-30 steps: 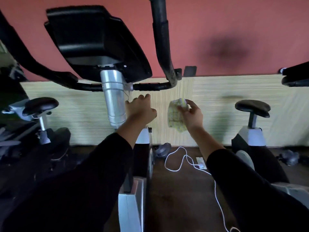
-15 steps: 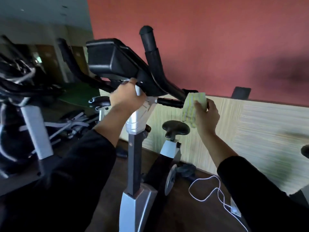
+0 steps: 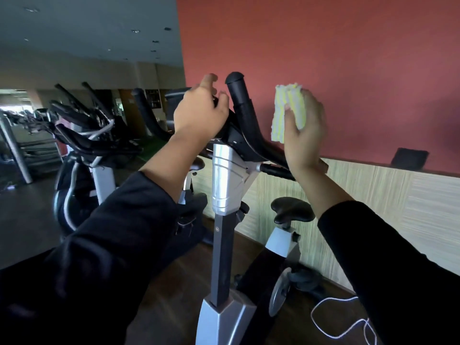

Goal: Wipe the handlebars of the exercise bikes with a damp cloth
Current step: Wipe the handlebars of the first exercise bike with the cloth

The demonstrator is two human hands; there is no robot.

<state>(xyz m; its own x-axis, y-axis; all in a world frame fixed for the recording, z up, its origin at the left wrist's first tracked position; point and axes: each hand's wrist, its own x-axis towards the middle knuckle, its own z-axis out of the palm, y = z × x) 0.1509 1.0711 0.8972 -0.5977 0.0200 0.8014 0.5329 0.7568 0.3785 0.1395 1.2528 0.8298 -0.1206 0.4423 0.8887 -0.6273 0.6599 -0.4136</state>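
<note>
Bike (image 3: 225,207) stands in front, its upright handlebar (image 3: 242,105) rising between both hands. Left hand (image 3: 199,114) grips the console area, apparently steadying it. Right hand (image 3: 305,130) pinches the folded cloth (image 3: 286,113) just beside the bar, not visibly touching. Wiping seems about to begin; next, cloth must wrap the bar.

A white cord (image 3: 333,317) loops on the dark wooden floor (image 3: 174,282) below a red wall (image 3: 323,46) with pale striped panelling (image 3: 398,207), a small black box (image 3: 409,157) on its ledge.
</note>
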